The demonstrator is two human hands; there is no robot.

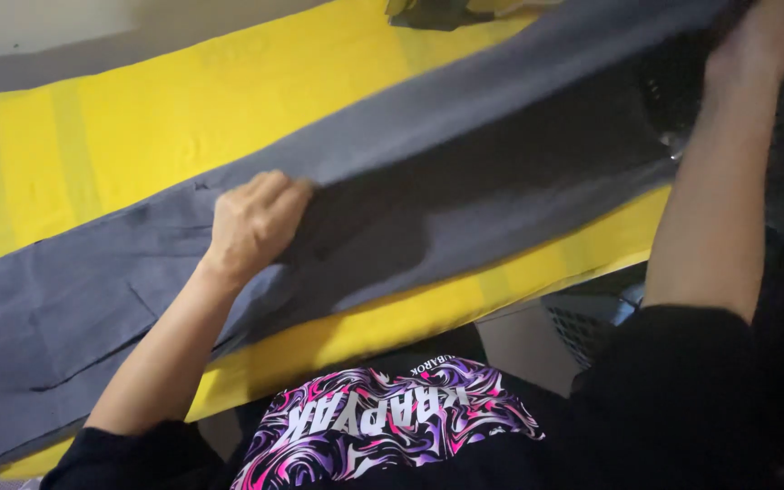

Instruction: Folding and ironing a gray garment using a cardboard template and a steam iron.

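Grey cloth (465,154) stretches in a long band from the lower left to the upper right of the frame, over the yellow desk (138,136). Left hand (254,222), mid-frame, is clenched on a fold of it. Right hand (764,41), at the upper right corner, grips the cloth's far end.

Both bare arms reach out from black sleeves, hands closed.

The left hand (256,222) sits centre-left, fingers curled into a fist, forearm running back toward seven o'clock; the right hand (769,36) grips at one o'clock, its forearm nearly vertical.
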